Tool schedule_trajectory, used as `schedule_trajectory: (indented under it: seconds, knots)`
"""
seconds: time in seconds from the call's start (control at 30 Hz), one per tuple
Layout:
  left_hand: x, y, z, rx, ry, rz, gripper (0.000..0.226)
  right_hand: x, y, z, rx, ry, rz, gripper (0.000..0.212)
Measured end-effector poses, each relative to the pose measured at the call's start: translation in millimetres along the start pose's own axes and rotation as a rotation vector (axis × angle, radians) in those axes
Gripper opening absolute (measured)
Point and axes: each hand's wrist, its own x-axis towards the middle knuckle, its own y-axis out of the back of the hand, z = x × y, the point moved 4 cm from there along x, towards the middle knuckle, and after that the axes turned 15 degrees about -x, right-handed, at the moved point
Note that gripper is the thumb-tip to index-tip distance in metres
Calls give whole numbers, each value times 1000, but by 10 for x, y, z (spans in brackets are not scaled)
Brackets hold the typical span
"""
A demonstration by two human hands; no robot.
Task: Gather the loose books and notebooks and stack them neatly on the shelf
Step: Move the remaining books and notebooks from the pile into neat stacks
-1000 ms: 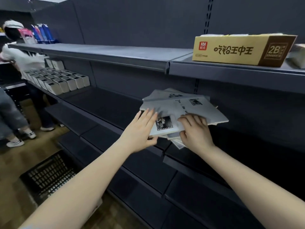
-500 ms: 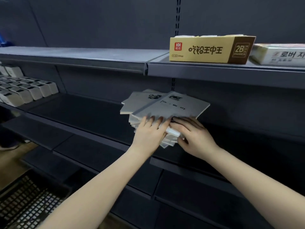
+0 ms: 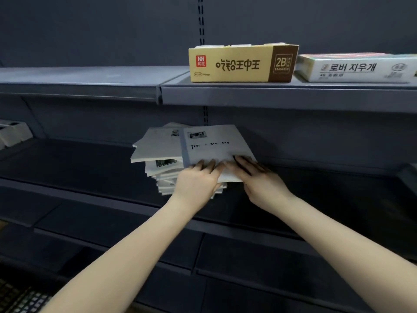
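Nearest, at the lower left, a corner of a dark mesh basket [image 3: 20,299] shows below the shelving. Both forearms reach up from there to the middle shelf [image 3: 79,168], where the stack of notebooks [image 3: 167,177] sits a little back from the front lip.

The left hand [image 3: 196,179] lies on the near edge of the top notebook [image 3: 216,143], fingers fairly straight. Its thumb is hidden, so I cannot tell whether it pinches from below. The right hand [image 3: 255,177] rests just beside it on the near right corner, fingers spread flat on the cover and pressing, not gripping.

The step looks like squaring the pile. To do it well, hold the top cover down with one palm. With the other hand, push the fanned lower notebooks rightward from their left edges until the spines line up, then tap the near edges flush.

The top notebook lies flat, cover up, its bluish spine on the left. Its title reads toward the person, so its head points far. Its long axis seems to run near to far. The lower ones are twisted, with corners jutting left.

Farther up, the upper shelf [image 3: 90,75] carries a yellow eraser box [image 3: 232,64] and a white box [image 3: 356,68] close beside it.
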Motion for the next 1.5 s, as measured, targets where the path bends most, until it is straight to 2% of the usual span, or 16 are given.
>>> schedule_trajectory:
  seconds: [0.13, 0.3, 0.4, 0.47, 0.57, 0.63, 0.73, 0.93, 1.03, 1.13, 1.17, 1.23, 1.33, 1.43, 1.5]
  knots:
    - [-7, -27, 50, -33, 13, -2, 59, 31, 19, 36, 47, 27, -147, 90]
    - [-12, -143, 187, -91, 53, -45, 71, -127, -49, 123, 21, 64, -109, 94]
    - [123, -203, 369, -102, 64, -70, 80, -280, -116, 273, -65, 33, 7, 98]
    - [240, -260, 528, -98, 16, -76, 73, -398, -143, 416, -97, 3, 64, 91]
    - [405, -292, 825, -151, -57, -59, 52, -601, -39, 680, -163, -19, 155, 67]
    - [532, -330, 1046, -181, -80, -75, 57, -750, 57, 897, -209, -50, 158, 62]
    - [767, -369, 1468, -224, -131, -38, 57, -1037, 187, 1266, -267, -126, 133, 57]
    - [1254, -487, 2401, -307, -259, -76, 79, -1735, 459, 1965, -393, -270, 64, 58]
    - [1371, -671, 2880, -327, -314, -251, 72, -2147, 553, 2281, -433, -345, -8, 61]
    - [1488, -747, 3399, -354, -370, -292, 70, -2599, 625, 2547, -481, -401, -69, 56]
    - [1531, -771, 3557, -402, -380, -292, 71, -2750, 657, 2625, -508, -418, -71, 54]
    - [1580, -803, 3881, -460, -470, -188, 72, -3037, 736, 2756, -563, -456, -80, 49]
    - [1594, -931, 4307, -557, -550, -177, 64, -3434, 803, 2896, -590, -532, -129, 47]
    - [1575, -1021, 4654, -615, -567, -251, 76, -3771, 802, 3010, -565, -598, -228, 57]
    - [1500, -1128, 4845, -566, -588, -385, 79, -3994, 732, 3043, -536, -615, -314, 64]
